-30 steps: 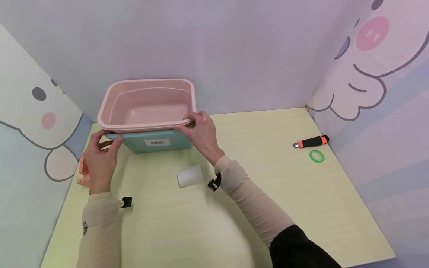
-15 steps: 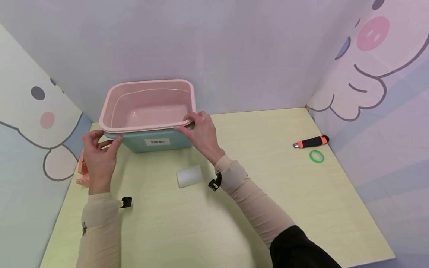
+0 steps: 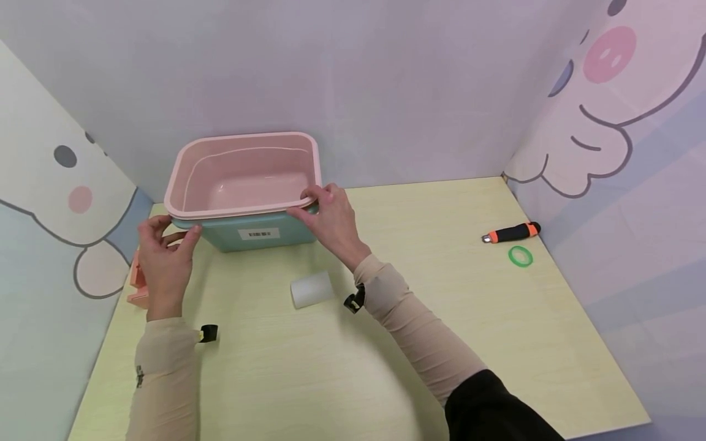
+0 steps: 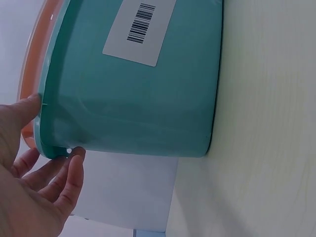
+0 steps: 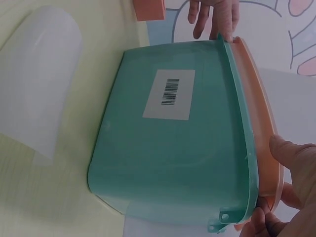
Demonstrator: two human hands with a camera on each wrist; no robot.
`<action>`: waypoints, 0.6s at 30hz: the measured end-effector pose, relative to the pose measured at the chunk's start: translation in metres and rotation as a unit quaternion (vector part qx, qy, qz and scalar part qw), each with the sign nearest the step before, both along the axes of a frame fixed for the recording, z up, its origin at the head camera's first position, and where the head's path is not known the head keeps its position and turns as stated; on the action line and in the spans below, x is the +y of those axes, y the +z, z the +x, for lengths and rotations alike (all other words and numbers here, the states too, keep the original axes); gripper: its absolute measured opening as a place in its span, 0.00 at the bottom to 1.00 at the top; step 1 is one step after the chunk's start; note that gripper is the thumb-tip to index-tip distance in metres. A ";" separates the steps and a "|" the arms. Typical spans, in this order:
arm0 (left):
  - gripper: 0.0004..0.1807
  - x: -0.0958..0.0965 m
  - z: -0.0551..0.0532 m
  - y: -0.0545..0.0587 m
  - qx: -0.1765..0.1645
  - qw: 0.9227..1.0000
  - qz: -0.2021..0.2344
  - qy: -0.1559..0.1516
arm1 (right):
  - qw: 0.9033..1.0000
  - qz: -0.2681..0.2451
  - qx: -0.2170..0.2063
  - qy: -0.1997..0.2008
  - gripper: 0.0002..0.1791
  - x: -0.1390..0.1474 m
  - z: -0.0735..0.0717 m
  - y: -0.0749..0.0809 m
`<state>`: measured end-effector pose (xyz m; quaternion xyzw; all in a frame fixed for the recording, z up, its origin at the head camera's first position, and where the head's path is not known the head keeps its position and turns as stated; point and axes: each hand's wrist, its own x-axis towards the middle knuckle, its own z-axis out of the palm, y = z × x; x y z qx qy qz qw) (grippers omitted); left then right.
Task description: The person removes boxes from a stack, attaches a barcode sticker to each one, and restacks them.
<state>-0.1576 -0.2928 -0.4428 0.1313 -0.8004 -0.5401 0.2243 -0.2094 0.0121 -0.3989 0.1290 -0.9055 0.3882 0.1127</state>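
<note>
A pink plastic storage bin (image 3: 242,196) sits nested inside a teal storage bin (image 3: 220,236) that bears a barcode label (image 3: 258,233). The left hand (image 3: 165,263) grips the front left corner of the teal bin's rim; in the left wrist view its thumb (image 4: 30,106) lies at the rim and its fingers curl below the corner. At the front right corner, the right hand (image 3: 336,226) pinches the pink bin's rim, thumb in front and fingers over the edge. From the right wrist view, the pink rim (image 5: 261,113) stands slightly above the teal one, more so near the right hand.
A white cylinder (image 3: 311,290) lies on the table in front of the bins. An orange block-like object (image 3: 138,294) is partly hidden behind the left hand. Far right are a black and orange utility knife (image 3: 513,233) and a green tape ring (image 3: 520,256). Walls enclose the table.
The pink bin's left end has dropped slightly and shifted a little right, narrowing the gap above the teal rim. Both hands have stayed nearly in place.
</note>
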 end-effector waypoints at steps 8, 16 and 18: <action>0.32 0.001 0.002 0.000 -0.004 1.000 -0.006 0.001 | 0.999 -0.030 0.005 0.011 0.27 0.008 0.004 -0.007; 0.33 0.009 0.012 0.002 -0.015 0.999 -0.040 0.003 | 0.992 -0.105 0.011 0.061 0.25 0.039 0.017 -0.016; 0.33 0.009 0.015 0.001 -0.018 0.999 -0.043 0.001 | 0.993 -0.102 0.004 0.060 0.25 0.048 0.022 -0.020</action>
